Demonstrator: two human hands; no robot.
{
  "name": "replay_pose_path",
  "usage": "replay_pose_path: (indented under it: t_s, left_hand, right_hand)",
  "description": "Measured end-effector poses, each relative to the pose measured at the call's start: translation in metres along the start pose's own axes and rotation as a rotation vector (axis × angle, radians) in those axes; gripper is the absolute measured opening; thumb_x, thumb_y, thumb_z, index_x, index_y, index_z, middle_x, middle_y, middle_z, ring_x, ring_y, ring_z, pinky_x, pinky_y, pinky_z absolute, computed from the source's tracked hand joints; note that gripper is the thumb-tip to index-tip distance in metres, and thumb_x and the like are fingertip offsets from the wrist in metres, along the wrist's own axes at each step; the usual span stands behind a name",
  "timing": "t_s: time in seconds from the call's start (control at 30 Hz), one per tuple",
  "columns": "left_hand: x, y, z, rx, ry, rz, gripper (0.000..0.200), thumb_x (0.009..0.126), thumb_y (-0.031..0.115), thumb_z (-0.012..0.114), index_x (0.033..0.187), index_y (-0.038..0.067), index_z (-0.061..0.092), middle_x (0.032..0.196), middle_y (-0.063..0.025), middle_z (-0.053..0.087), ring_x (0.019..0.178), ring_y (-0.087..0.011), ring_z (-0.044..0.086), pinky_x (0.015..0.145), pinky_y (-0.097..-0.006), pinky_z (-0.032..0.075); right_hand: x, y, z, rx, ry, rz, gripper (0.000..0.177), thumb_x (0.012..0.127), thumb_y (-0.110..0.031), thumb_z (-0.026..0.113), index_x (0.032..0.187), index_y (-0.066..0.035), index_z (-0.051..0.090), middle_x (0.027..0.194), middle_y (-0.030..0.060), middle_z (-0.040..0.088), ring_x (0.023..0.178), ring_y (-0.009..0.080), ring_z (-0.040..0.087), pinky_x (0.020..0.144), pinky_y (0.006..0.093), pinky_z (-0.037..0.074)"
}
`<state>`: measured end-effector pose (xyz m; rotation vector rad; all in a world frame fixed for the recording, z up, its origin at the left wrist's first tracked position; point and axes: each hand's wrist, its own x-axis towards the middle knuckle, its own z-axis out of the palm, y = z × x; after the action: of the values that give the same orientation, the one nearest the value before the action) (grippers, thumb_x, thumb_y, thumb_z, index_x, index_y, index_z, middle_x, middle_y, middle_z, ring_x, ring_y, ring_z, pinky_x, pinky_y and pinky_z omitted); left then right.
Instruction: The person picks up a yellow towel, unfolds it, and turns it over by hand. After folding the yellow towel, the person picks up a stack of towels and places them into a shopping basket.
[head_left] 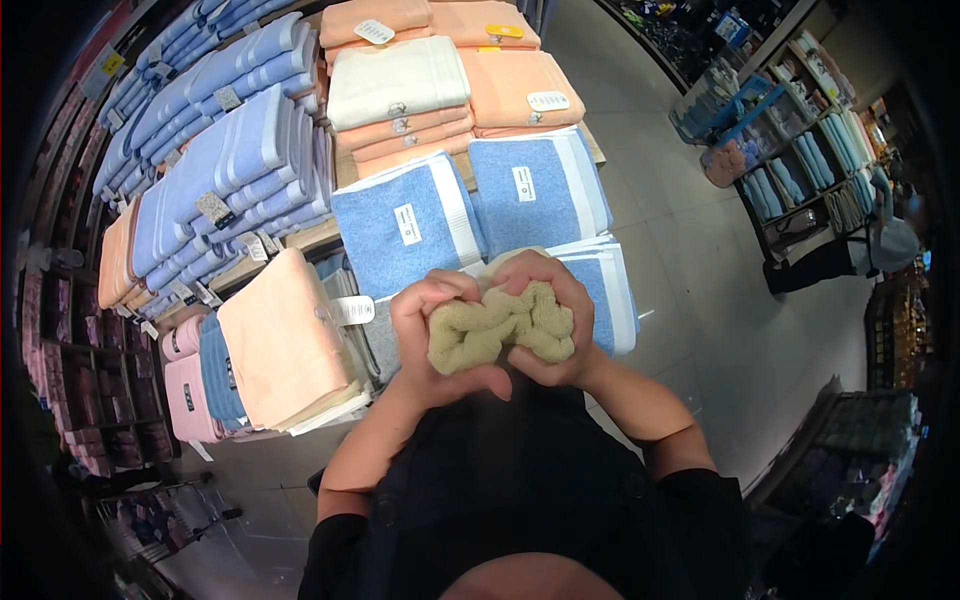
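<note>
Fingers (447,288) of the left hand (408,335) are curling over the far side of a pale green towel (470,330), their tips bending inward, while the thumb is reaching across beneath its near edge. Fingers (545,268) of the right hand (582,325) are wrapping the opposite end in the same way, with that thumb pressing up from below. Both hands are closing partway around the cloth, neither spreading wide nor making a tight fist, and both are holding it. The towel is lying between the two palms, bunching into thick folds that are facing up toward the head; this folded face is running side to side, from left palm to right palm, so its long axis is crossing the line of sight. Neither hand is nearer, as each is touching its own end. A paler part of the cloth is showing just beyond the right fingers, though how far it is extending is hidden. Past the fingertips, a labelled blue towel (385,240) is lying flat on the left, with another (540,190) sitting beside it, farther out, and a third (603,290) showing just beside the right hand. Beyond the left hand, a peach towel (280,335) is topping a stack, and farther out a white towel (395,85) is resting on peach ones, with striped light-blue towels (225,150) piling up to the left
</note>
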<state>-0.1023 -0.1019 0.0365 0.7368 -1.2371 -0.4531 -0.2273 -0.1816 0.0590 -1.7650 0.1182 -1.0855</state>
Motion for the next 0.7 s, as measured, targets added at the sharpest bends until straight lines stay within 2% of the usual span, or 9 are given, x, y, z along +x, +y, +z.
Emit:
replay_pose_path:
  t_s: [0.03,0.1,0.17,0.27,0.37,0.47,0.57,0.67,0.7]
  left_hand:
    - [0.005,0.006,-0.002,0.138,-0.047,-0.102,0.051,0.071,0.019,0.077,0.109,0.005,0.046,0.107,-0.0135,0.054,0.091,-0.0249,0.055,0.082,-0.0344,0.046]
    - [0.014,0.012,-0.009,0.315,-0.167,-0.22,0.058,0.068,0.015,0.079,0.115,0.006,0.045,0.112,-0.0118,0.053,0.1,-0.0259,0.054,0.086,-0.0349,0.045]
    - [0.02,0.015,-0.015,0.391,-0.314,-0.251,0.065,0.066,0.012,0.079,0.121,0.008,0.044,0.116,-0.0104,0.053,0.108,-0.0274,0.052,0.09,-0.0355,0.043]
    - [0.023,0.032,-0.007,0.077,-0.218,-0.619,0.068,0.065,0.01,0.079,0.123,0.008,0.043,0.118,-0.0118,0.052,0.113,-0.029,0.051,0.093,-0.0367,0.042]
    - [0.016,0.023,-0.009,0.238,-0.322,-0.364,0.064,0.064,0.01,0.078,0.12,0.007,0.046,0.119,-0.0132,0.052,0.111,-0.0313,0.052,0.093,-0.038,0.042]
    - [0.008,0.023,-0.007,0.394,-0.314,-0.413,0.058,0.066,0.014,0.075,0.116,0.006,0.048,0.113,-0.0132,0.054,0.103,-0.0335,0.055,0.089,-0.0394,0.044]
    - [0.012,0.027,-0.005,0.506,-0.315,-0.478,0.054,0.068,0.018,0.073,0.114,0.005,0.049,0.108,-0.0139,0.054,0.098,-0.0353,0.055,0.084,-0.0406,0.045]
    - [-0.004,0.015,-0.006,0.57,-0.248,-0.355,0.053,0.068,0.02,0.071,0.114,0.006,0.049,0.105,-0.0138,0.053,0.096,-0.0351,0.053,0.083,-0.0402,0.044]
    - [-0.001,0.015,-0.004,0.608,-0.308,-0.269,0.054,0.068,0.021,0.072,0.115,0.006,0.049,0.107,-0.0136,0.053,0.099,-0.0342,0.052,0.084,-0.0397,0.043]
  right_hand:
    - [0.0,0.001,-0.002,0.048,0.037,0.027,0.047,0.054,-0.006,0.066,0.098,-0.004,0.049,0.095,0.0106,0.054,0.081,0.026,0.055,0.075,0.0323,0.044]
    - [0.005,-0.002,-0.007,0.002,-0.041,-0.015,0.049,0.055,-0.005,0.064,0.101,-0.005,0.048,0.1,0.0107,0.053,0.09,0.0251,0.052,0.085,0.0344,0.04]
    - [0.009,-0.002,-0.01,-0.064,-0.116,-0.061,0.051,0.055,-0.005,0.062,0.104,-0.006,0.047,0.104,0.0114,0.051,0.097,0.0247,0.049,0.09,0.0375,0.037]
    - [0.002,0.006,-0.008,0.065,-0.202,-0.003,0.063,0.06,-0.011,0.072,0.115,-0.007,0.043,0.12,0.0146,0.047,0.116,0.0299,0.041,0.1,0.0435,0.028]
    - [0.013,-0.008,-0.003,-0.055,-0.23,-0.064,0.085,0.06,-0.026,0.083,0.127,-0.007,0.035,0.133,0.0167,0.038,0.129,0.0374,0.03,0.106,0.0488,0.022]
    - [0.01,-0.001,0.0,-0.044,-0.256,-0.084,0.101,0.056,-0.039,0.086,0.134,-0.008,0.03,0.139,0.0167,0.034,0.134,0.0382,0.023,0.108,0.0483,0.02]
    - [0.005,-0.004,0.002,-0.019,-0.286,0.111,0.095,0.058,-0.032,0.085,0.133,-0.008,0.032,0.138,0.0153,0.037,0.131,0.0344,0.031,0.107,0.0458,0.025]
    - [0.0,-0.007,0.005,-0.059,-0.244,0.171,0.081,0.061,-0.027,0.083,0.126,-0.006,0.038,0.132,0.0146,0.044,0.126,0.031,0.041,0.106,0.0426,0.028]
    - [-0.001,-0.006,0.006,-0.031,-0.215,0.141,0.076,0.062,-0.025,0.083,0.123,-0.007,0.041,0.13,0.0141,0.046,0.124,0.0301,0.043,0.106,0.0432,0.028]
